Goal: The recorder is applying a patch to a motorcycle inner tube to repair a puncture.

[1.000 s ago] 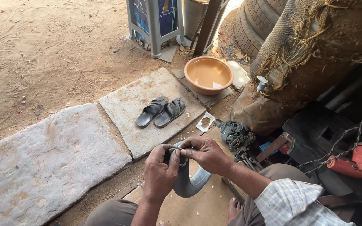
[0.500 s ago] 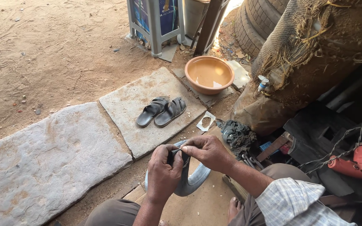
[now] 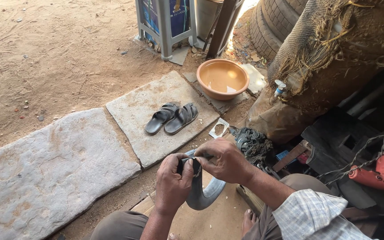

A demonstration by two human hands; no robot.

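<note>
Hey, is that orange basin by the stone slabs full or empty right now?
Partly full: the orange basin stands upright, holding murky brownish water that covers its bottom, with inner wall bare above it.

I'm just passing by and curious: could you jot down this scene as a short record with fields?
Setting: sandy ground with flat stone slabs
Left hand: grips a folded grey rubber tube
Right hand: pinches the same tube at its fold
On the slab: pair of dark sandals
Beyond: orange basin of water
Far right: red power drill
Behind: stacked tyres
</note>
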